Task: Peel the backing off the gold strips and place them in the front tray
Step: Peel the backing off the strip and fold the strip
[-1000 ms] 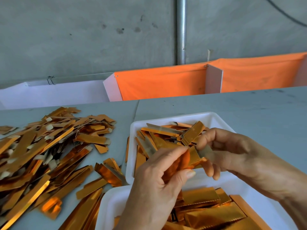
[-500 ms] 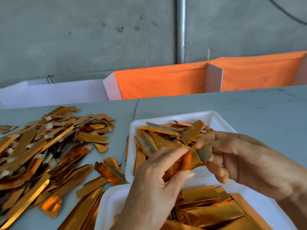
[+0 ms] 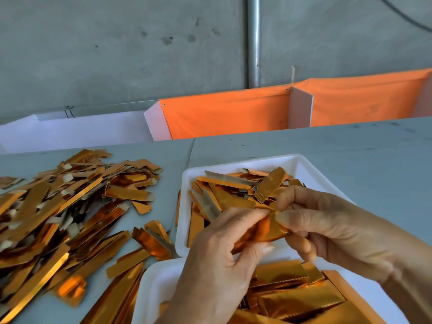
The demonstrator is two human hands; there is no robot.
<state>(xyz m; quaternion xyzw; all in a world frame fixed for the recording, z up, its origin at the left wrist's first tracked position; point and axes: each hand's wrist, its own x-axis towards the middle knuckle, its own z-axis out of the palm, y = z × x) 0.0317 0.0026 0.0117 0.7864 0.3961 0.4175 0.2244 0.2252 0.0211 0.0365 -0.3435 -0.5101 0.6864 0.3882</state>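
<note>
- Spreading over the grey table (image 3: 327,155) left of the fingers, a loose pile of gold strips (image 3: 58,218).
- Beyond the fingertips, a white tray (image 3: 304,164) of strips; beneath the hands, a nearer tray (image 3: 149,288) of wider gold pieces.
- Left hand (image 3: 217,272): thumb and forefinger pinch a gold strip (image 3: 264,230).
- Right hand (image 3: 327,230): curled fingers pinch the strip's other end.

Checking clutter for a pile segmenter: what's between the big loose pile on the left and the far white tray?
In the head view, between the loose pile and the far tray: grey table, plus a few stray gold strips near the tray's near-left corner.
</note>
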